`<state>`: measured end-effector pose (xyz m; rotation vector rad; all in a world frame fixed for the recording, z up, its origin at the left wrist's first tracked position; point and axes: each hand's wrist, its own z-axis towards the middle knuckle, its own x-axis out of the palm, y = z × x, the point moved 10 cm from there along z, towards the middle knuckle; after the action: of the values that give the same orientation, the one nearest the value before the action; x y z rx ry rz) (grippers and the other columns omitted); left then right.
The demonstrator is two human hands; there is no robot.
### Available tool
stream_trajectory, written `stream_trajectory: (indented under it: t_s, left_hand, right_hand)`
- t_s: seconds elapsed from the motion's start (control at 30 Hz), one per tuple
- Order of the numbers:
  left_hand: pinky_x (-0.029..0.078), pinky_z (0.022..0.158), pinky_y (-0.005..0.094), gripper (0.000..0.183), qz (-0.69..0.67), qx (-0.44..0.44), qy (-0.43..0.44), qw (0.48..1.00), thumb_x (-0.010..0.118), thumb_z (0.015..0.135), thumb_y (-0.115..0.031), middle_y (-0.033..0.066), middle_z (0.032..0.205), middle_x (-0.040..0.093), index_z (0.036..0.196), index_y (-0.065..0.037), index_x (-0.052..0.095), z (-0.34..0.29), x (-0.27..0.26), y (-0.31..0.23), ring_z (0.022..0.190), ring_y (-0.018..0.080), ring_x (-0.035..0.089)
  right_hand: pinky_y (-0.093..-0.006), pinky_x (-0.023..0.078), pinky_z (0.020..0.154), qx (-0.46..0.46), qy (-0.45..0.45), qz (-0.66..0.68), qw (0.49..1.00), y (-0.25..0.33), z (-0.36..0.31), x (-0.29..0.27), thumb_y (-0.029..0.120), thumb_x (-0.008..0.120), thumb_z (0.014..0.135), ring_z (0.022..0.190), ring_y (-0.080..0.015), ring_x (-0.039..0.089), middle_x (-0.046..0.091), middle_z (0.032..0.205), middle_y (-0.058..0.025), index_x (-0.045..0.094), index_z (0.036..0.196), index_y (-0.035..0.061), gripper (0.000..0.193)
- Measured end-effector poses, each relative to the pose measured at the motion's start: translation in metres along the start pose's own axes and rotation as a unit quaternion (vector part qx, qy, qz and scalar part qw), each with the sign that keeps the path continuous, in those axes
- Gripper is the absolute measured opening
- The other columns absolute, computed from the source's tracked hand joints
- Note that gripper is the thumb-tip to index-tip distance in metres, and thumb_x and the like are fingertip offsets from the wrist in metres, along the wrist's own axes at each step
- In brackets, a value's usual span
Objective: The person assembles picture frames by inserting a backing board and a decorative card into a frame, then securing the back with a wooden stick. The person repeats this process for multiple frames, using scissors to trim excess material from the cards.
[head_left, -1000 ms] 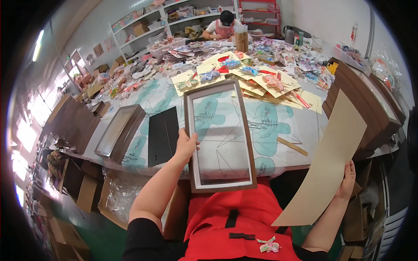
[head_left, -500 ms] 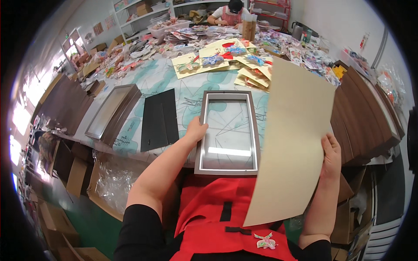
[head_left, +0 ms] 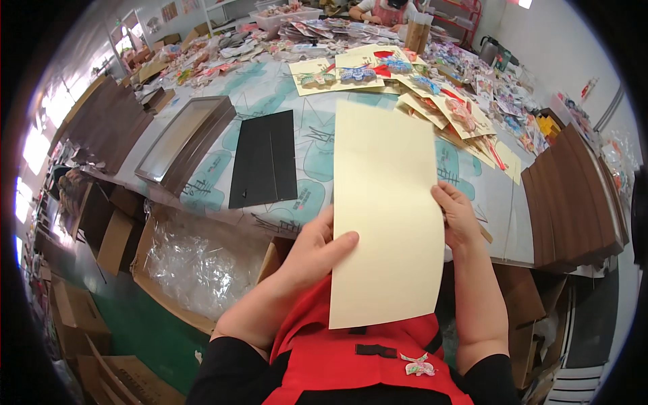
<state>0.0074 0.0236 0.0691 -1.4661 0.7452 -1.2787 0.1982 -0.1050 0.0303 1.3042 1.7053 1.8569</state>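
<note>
A long, slightly curved sheet of cream card (head_left: 388,216) stands upright before me, over the table's front edge. My left hand (head_left: 320,246) pinches its left edge, thumb in front and fingers behind. At the right edge, my right hand (head_left: 453,212) is closed on the card, its fingertips partly hidden. The card covers whatever lies behind it; the picture frame is out of sight. Left of it on the table lies a black backing board (head_left: 266,162).
Stacked brown picture frames (head_left: 192,142) stand left, more brown frames (head_left: 574,196) at right. Cream cards with colourful figures (head_left: 358,74) lie at the back. Below the table's left edge is a carton of clear plastic wrap (head_left: 196,263). A person (head_left: 385,13) sits across the table.
The cream card has moved left and now covers the spot where the picture frame showed. My left hand has gone from the frame's left side to the card's left edge.
</note>
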Motion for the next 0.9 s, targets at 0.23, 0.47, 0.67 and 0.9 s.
stream_trajectory:
  t_s: [0.23,0.47,0.67,0.9]
  left_hand:
    - [0.05,0.082,0.0308,0.043,-0.156,-0.076,-0.009,0.985,0.054,0.088,-0.018,0.014,0.113,0.057,0.123,0.005,0.043,0.057,-0.046,0.017,0.097,0.0188,0.06]
    - [0.052,0.077,0.0287,0.022,-0.245,-0.069,-0.011,0.967,0.052,0.09,-0.012,0.0128,0.1,0.061,0.107,0.002,0.051,0.069,-0.049,-0.002,0.091,0.018,0.062]
    - [0.051,0.079,0.0286,0.059,-0.067,-0.041,-0.001,0.997,0.048,0.088,-0.005,0.0193,0.114,0.057,0.138,0.011,0.02,0.075,-0.054,0.004,0.093,0.0172,0.062]
    - [0.046,0.059,0.0252,0.057,0.233,-0.008,-0.085,0.969,0.05,0.085,-0.007,0.0061,0.076,0.063,0.138,0.0,0.032,0.075,-0.08,0.041,0.063,0.0091,0.058]
  right_hand:
    - [-0.0182,0.043,0.046,0.143,0.052,0.019,0.988,-0.056,0.047,-0.013,0.01,0.056,0.085,0.053,-0.006,0.053,0.061,0.074,-0.0028,0.058,0.104,-0.0036,0.023]
    - [-0.0311,0.056,0.063,0.12,0.062,0.018,0.991,-0.034,0.047,0.004,0.008,0.057,0.083,0.075,-0.0187,0.067,0.066,0.089,-0.0144,0.059,0.104,-0.005,0.024]
    - [-0.0144,0.027,0.038,0.092,0.055,-0.016,0.994,-0.024,0.051,-0.001,0.012,0.054,0.089,0.046,-0.0001,0.037,0.05,0.065,0.0047,0.055,0.109,-0.0043,0.025]
    - [-0.0195,0.023,0.038,0.064,0.025,-0.175,0.982,-0.026,0.047,-0.015,0.007,0.057,0.084,0.042,-0.0022,0.034,0.049,0.062,0.0055,0.054,0.118,-0.0053,0.036]
